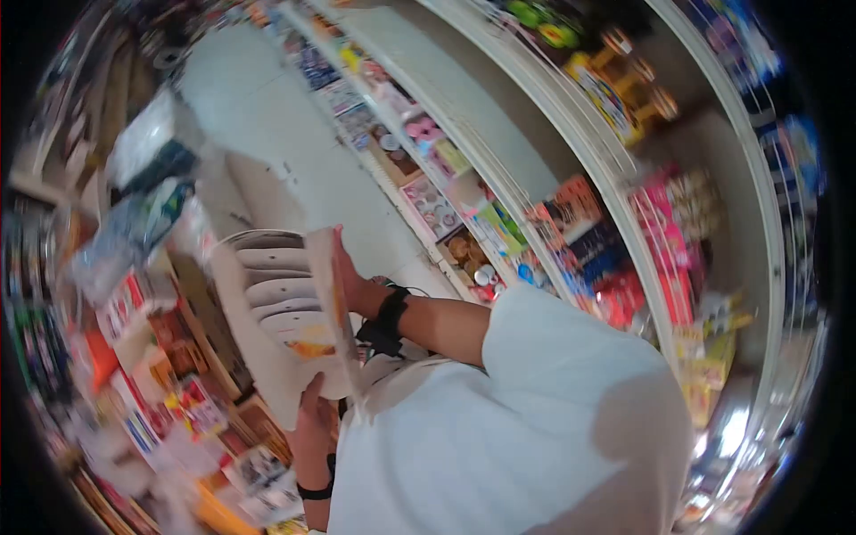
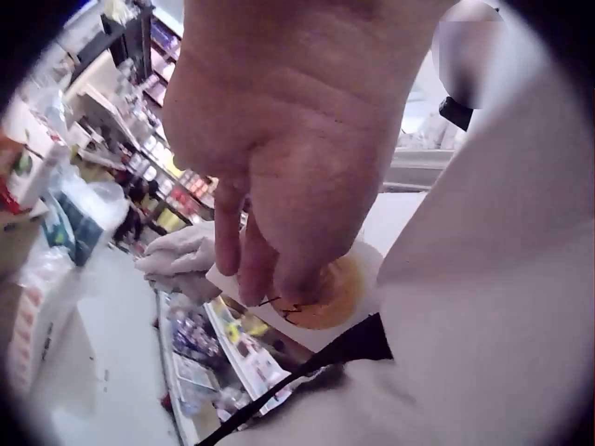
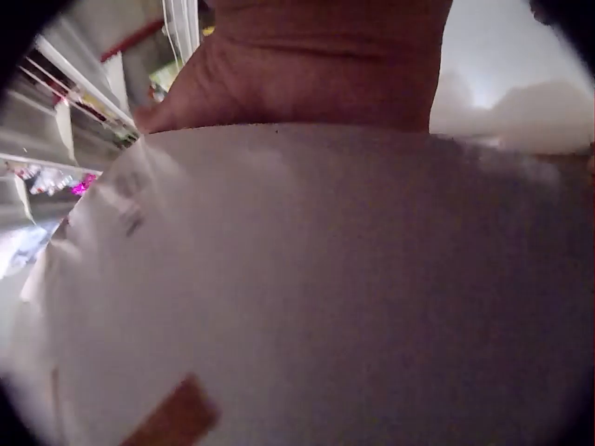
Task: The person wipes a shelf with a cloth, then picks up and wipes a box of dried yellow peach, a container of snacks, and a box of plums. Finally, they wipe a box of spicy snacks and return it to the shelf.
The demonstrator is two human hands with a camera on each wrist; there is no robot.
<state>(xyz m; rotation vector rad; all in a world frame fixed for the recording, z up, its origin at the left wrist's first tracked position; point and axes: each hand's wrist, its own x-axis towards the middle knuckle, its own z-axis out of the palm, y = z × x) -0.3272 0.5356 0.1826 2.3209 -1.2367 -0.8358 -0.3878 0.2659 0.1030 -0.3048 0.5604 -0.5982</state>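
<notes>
A white cardboard box [image 1: 245, 312] with several curved white tiers inside is held in front of the shirt. My right hand [image 1: 349, 278] grips its side wall from outside, near the top. In the right wrist view a broad white panel [image 3: 307, 269] with a brown patch covers most of the picture, and the right hand [image 3: 316, 70] goes behind its edge, its fingers hidden. Low on the box, my left hand [image 1: 314, 421] holds the rim. The left wrist view has the bent fingers of the left hand [image 2: 288, 167] on a round orange print [image 2: 339, 297].
Shelves [image 1: 526, 214] of small packaged goods run along the right. At the left, boxes and plastic-wrapped packs [image 1: 160, 143] are piled up. A pale floor [image 1: 259, 98] stretches between them.
</notes>
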